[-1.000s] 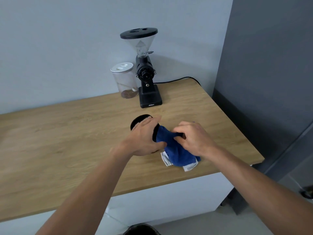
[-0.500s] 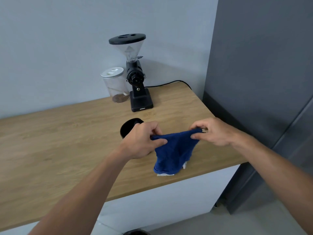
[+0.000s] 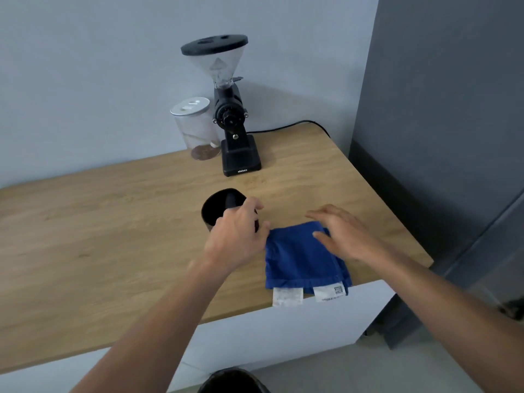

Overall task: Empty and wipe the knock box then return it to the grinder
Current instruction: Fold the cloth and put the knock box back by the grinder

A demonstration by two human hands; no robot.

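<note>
A folded blue cloth [image 3: 303,259] with white tags is laid at the wooden surface [image 3: 113,228] edge, lower centre. It is pressed by the spread right hand [image 3: 340,236]. The round black knock box [image 3: 218,207] is gripped by the left hand [image 3: 241,236], centre frame. The black grinder [image 3: 229,117] is seen behind, upper centre.

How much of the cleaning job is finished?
The wiping looks over: the blue cloth lies folded flat on the wooden counter, with the right hand open above it. In hand: the left hand grips the black knock box, which looks empty. Left to do: carry it back to the coffee grinder, standing apart at the counter's back.
</note>
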